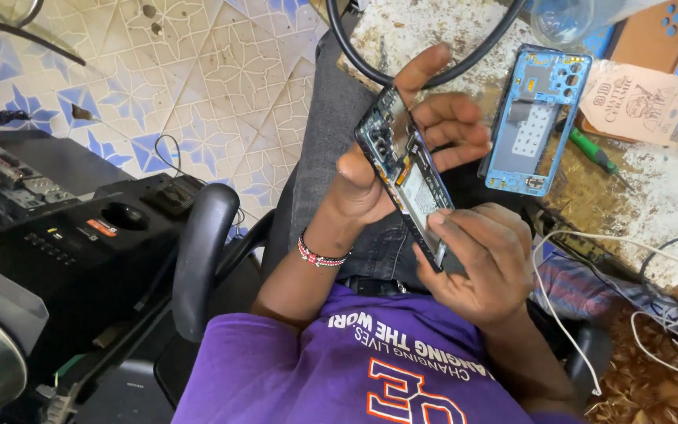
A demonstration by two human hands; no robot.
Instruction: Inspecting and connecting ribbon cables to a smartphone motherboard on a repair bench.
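My left hand (370,177), with a beaded bracelet on its wrist, holds an opened phone (410,177) over my lap, fingers spread behind its upper half. The phone's inside faces me, showing a dark circuit board and a pale battery area. My right hand (484,263) grips the phone's lower end, thumb pressed on the edge near the bottom corner. A light blue phone back frame (531,118) lies on the workbench (425,35) just beyond my fingers.
A green-handled screwdriver (594,153) and a printed paper packet (645,102) lie by the blue frame. A thick black cable (464,63) arcs over the bench. White wires (629,259) trail at right. A black chair armrest (202,251) and black electronic equipment (64,235) stand at left on a tiled floor (198,94).
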